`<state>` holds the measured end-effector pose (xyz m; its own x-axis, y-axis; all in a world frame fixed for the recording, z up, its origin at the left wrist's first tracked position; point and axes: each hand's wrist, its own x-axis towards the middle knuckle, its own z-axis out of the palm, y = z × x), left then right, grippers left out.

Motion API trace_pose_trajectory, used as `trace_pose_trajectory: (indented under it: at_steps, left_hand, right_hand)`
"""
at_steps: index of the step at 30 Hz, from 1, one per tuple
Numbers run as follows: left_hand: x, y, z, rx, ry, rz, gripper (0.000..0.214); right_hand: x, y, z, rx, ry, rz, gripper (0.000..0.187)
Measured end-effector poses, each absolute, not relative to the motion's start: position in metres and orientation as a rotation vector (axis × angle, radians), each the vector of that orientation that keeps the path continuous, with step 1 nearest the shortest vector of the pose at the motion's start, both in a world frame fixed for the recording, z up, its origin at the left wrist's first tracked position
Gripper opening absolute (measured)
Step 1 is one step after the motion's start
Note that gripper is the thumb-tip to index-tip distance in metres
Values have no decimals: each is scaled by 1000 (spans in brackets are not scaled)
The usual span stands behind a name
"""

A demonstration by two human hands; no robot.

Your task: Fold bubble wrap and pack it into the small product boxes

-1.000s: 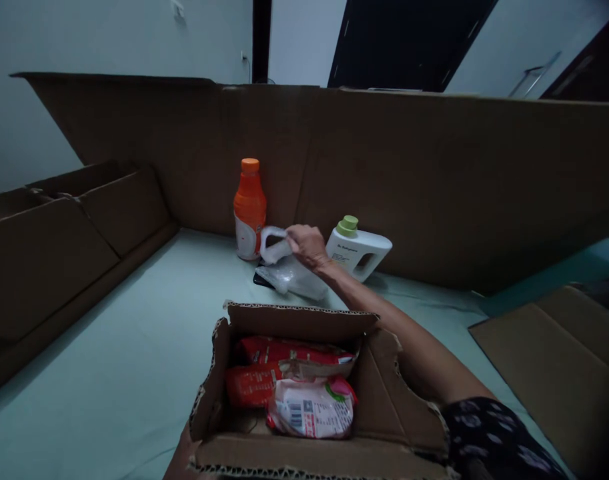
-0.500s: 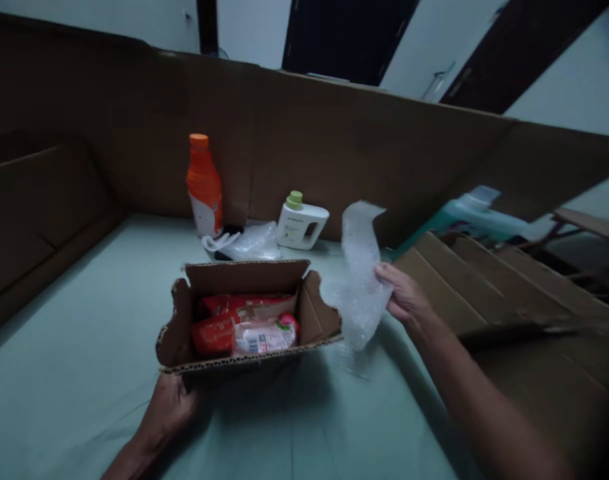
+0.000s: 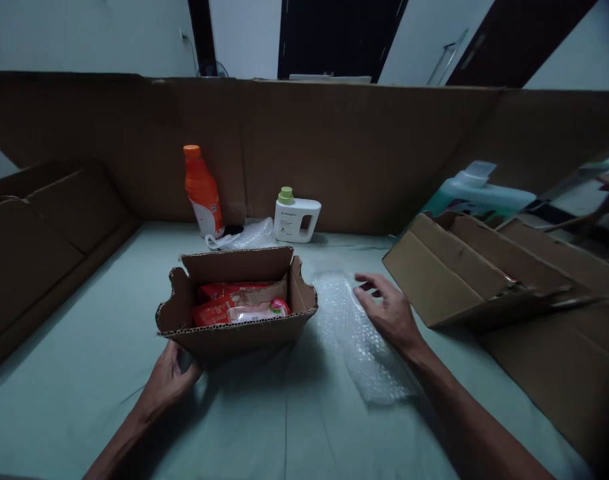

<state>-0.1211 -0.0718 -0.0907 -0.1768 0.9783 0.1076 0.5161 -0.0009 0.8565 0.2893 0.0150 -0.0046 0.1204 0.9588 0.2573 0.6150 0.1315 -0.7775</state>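
Note:
An open cardboard box (image 3: 244,339) is in front of me, tilted towards me. Red packets (image 3: 219,308) and a pink-and-white pack (image 3: 254,311) lie inside it. My left hand (image 3: 167,380) grips the box at its lower left corner, with some fingers hidden by the cardboard. My right hand (image 3: 389,310) is empty, its fingers apart and slightly curled, above the right side of a strip of bubble wrap (image 3: 357,340). That wrap lies on the pale green cloth to the right of the box.
Along the rear cardboard wall (image 3: 364,147) stand an orange bottle (image 3: 203,193) and a white jug with a green cap (image 3: 297,220). Clear plastic wrap (image 3: 251,233) lies between them. Open cartons (image 3: 454,267) and a teal liquid bottle (image 3: 484,193) are at the right; another carton (image 3: 39,240) is left.
My right hand has let go of the bubble wrap, which has dropped from upright in my fingers to flat on the cloth. My left hand still holds the box. The view has levelled.

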Motion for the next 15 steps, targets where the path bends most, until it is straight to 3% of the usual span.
trace_pose_trajectory:
  at_steps: [6,10,15]
  left_hand:
    - [-111,-65,-87,1496,1698,1021,54]
    - [-102,-35,-87,1519,1600,1052,55]
    - [-90,31,-84,1584,1465,1128,64]
  right_hand:
    - [218,-19,-25,-1193,-2011,953,40]
    - [208,-2,-41,-1300,-1855,891,35]
    - [211,30,-41,-1410,-1828,757,42]
